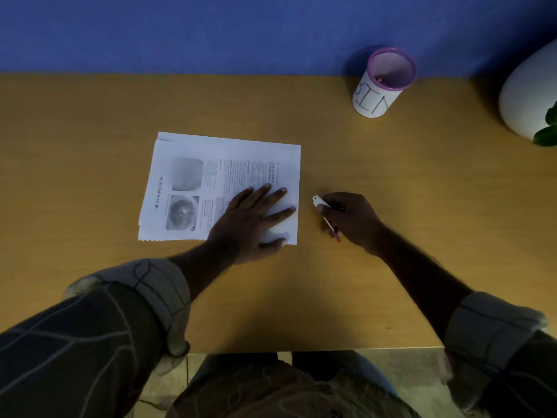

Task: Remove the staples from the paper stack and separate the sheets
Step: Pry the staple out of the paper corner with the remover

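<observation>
my table [120,116] tan wood-brown | wall [180,31] behind it plain blue | paper stack [193,164] white with black print and two grey pictures | cup [380,86] purple mesh, white label lettered BIN in black | my sleeves [90,327] dark with thin pale check lines, cuffs lighter grey | vase [524,95] white, leaves [547,134] green

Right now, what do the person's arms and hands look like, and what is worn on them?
Both hands, the left hand and the right hand, are bare: no gloves, and no rings or watch visible. Both forearms are uncovered. Each dark shirt sleeve carries thin pale crossing lines and is rolled up to show a lighter grey cuff.
</observation>
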Action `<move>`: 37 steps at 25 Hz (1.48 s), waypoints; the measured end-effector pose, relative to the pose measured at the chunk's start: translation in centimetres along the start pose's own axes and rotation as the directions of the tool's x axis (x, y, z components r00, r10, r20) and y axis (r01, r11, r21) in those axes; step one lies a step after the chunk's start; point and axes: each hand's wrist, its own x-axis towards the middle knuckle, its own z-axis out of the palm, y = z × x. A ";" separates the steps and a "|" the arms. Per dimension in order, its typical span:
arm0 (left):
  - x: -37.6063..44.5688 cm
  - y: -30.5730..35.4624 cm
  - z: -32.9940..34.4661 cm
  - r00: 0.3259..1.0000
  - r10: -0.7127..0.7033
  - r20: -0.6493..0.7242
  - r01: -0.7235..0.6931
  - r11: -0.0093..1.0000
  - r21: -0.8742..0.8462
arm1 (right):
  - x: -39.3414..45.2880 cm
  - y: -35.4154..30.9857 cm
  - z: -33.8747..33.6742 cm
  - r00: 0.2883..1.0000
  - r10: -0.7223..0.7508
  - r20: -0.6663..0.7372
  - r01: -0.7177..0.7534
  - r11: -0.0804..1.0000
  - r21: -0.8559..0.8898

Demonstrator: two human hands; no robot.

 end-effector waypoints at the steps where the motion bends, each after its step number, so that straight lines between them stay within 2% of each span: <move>1: 0.1 0.0 0.0 1.000 0.001 -0.001 -0.001 1.000 -0.001 | -0.1 0.0 -0.2 1.000 -0.005 0.006 0.005 0.999 0.038; 6: 0.0 -0.1 0.1 1.000 0.001 0.006 -0.001 1.000 -0.017 | -1.6 1.5 0.9 0.986 -0.151 -0.067 0.145 0.986 -0.081; 10: -0.2 -0.1 0.1 1.000 0.009 -0.001 -0.009 1.000 -0.020 | -2.5 2.9 2.2 0.927 -0.324 -0.189 0.269 0.925 -0.268; 12: -0.1 -0.2 0.1 1.000 0.011 -0.009 -0.012 1.000 -0.021 | -2.9 3.1 2.8 0.887 -0.428 -0.171 0.354 0.870 -0.343; 14: -0.2 -0.2 0.2 1.000 0.014 -0.018 -0.015 0.999 -0.028 | -3.3 3.7 3.5 0.870 -0.484 -0.089 0.408 0.811 -0.419; 22: -0.2 -0.4 0.6 0.998 0.035 -0.060 -0.037 0.999 -0.035 | -3.6 3.4 5.3 0.858 -0.514 -0.016 0.436 0.744 -0.506; 28: -0.1 -0.5 0.9 0.996 0.051 -0.075 -0.052 0.999 -0.009 | -3.3 3.2 5.7 0.882 -0.472 -0.017 0.401 0.767 -0.501; 37: -0.1 -0.6 1.0 0.995 0.061 -0.076 -0.061 0.998 -0.002 | -2.5 2.8 5.8 0.910 -0.410 -0.065 0.351 0.844 -0.405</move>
